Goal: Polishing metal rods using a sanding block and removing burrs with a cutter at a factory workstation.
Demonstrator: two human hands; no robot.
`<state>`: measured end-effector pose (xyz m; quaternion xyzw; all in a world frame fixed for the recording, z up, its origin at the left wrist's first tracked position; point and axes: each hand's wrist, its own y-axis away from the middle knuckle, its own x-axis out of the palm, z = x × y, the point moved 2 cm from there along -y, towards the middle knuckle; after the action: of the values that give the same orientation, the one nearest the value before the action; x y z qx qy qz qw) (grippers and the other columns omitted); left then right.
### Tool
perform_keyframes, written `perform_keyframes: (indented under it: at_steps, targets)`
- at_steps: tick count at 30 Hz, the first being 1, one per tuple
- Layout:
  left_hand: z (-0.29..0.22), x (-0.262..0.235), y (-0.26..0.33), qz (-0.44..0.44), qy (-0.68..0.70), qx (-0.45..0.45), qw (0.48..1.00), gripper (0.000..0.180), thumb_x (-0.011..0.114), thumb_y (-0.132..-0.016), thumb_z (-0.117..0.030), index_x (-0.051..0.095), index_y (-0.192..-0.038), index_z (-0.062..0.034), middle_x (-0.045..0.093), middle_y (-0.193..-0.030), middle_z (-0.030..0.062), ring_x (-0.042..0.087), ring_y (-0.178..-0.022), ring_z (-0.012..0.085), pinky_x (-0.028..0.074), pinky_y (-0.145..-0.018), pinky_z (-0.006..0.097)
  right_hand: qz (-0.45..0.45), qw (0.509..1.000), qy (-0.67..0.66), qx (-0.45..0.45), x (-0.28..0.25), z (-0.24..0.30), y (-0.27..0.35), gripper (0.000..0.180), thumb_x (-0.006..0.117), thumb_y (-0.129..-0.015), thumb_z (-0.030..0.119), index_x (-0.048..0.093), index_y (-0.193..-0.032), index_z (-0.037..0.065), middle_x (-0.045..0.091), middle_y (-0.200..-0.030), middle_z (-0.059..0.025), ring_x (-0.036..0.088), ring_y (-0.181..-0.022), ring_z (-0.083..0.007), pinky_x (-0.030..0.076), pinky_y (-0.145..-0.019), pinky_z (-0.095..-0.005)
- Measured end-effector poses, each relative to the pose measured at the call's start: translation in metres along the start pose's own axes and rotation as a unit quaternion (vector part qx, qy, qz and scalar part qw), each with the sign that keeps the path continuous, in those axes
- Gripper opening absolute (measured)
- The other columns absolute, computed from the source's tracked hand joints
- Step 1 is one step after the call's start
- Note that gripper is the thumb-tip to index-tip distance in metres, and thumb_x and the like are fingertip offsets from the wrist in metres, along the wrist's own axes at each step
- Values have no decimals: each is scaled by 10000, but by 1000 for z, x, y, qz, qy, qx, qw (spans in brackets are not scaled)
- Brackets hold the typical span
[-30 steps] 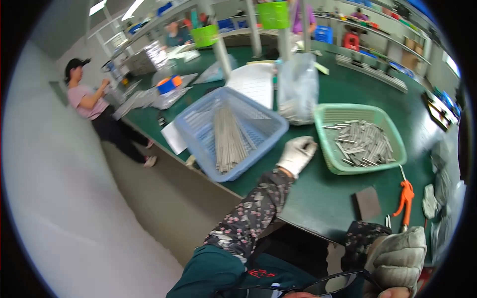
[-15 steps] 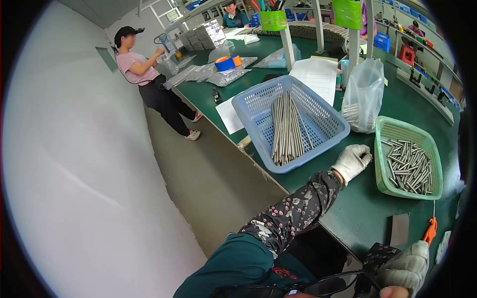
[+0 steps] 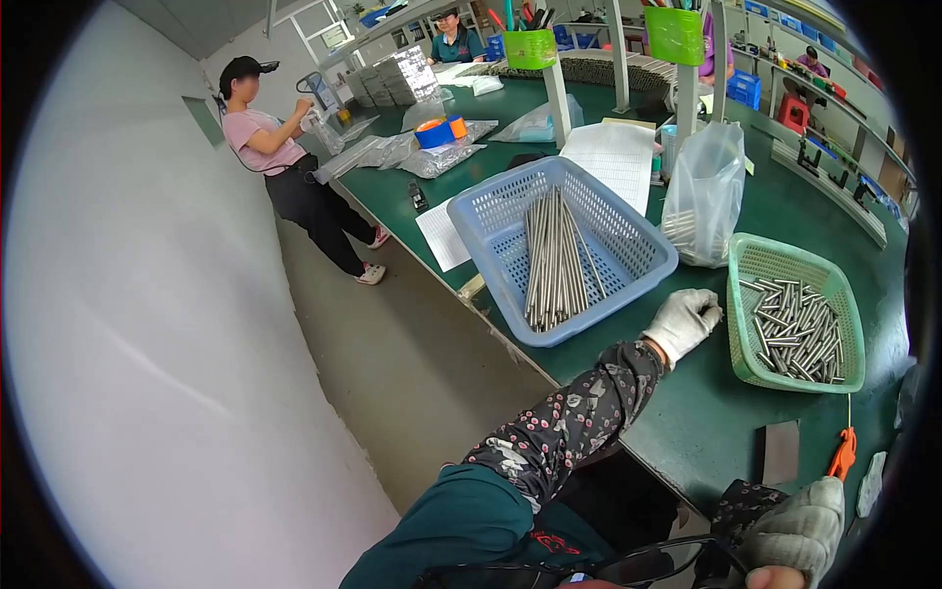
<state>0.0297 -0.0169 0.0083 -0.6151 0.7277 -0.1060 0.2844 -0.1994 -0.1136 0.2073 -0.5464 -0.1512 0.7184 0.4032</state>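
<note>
My left hand (image 3: 684, 322), in a white glove, hovers over or rests on the table just right of the blue basket (image 3: 599, 312). Its fingers are curled together, and anything inside them is hidden. In the basket lies a bundle of long thin metal rods (image 3: 551, 260). To the right, a green basket (image 3: 743, 363) holds many short metal pins (image 3: 800, 334). At the lower right my right hand (image 3: 800, 535), also gloved, has its fingers folded in; a bare fingertip shows below. An orange-handled tool (image 3: 842, 454) with a thin shaft shows beside that glove; whether I hold it is unclear.
A clear plastic bag (image 3: 705, 196) with pale contents stands between the baskets. Paper sheets (image 3: 610, 162), tape rolls (image 3: 440, 133) and a dark flat block (image 3: 777, 452) lie on the green table (image 3: 702, 432). One person (image 3: 265, 147) stands at the far left; others sit farther back.
The whole view has shifted slightly, so the table and baskets appear a little farther left. Both hands keep nearly the same poses.
</note>
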Motion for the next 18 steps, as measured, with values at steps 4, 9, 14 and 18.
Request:
perform_keyframes:
  at_steps: [4, 9, 14, 18]
  targets:
    - [-1, -1, 0, 8, 16, -17, 1000, 100, 548, -734, -96, 558, -735, 4, 565, -678, 142, 547, -652, 280, 432, -609, 316, -28, 999, 32, 12, 3, 4, 0, 215, 572, -602, 127, 558, -731, -45, 546, -706, -163, 499, -625, -289, 366, -579, -402]
    - [0, 1, 0, 1, -1, -8, 1000, 102, 547, -738, -98, 562, -742, 3, 568, -688, 138, 549, -668, 277, 433, -619, 314, -40, 999, 27, 0, 3, 4, 2, 212, 572, -599, 126, 560, -727, -42, 543, -696, -162, 497, -619, -288, 365, -581, -401]
    - [1, 0, 0, 7, 2, -13, 1000, 104, 550, -738, -99, 566, -749, 3, 570, -695, 141, 552, -668, 280, 434, -620, 312, -24, 999, 13, 28, 0, 3, 0, 211, 574, -596, 130, 558, -720, -40, 542, -699, -166, 495, -620, -293, 364, -598, -405]
    - [-2, -1, -1, 3, -1, -10, 1000, 103, 551, -737, -97, 566, -749, 4, 571, -696, 143, 553, -665, 281, 435, -616, 310, -84, 995, 52, -16, 10, -1, 4, 169, 600, -589, 104, 540, -713, 6, 544, -670, -135, 497, -550, -250, 366, -498, -344]
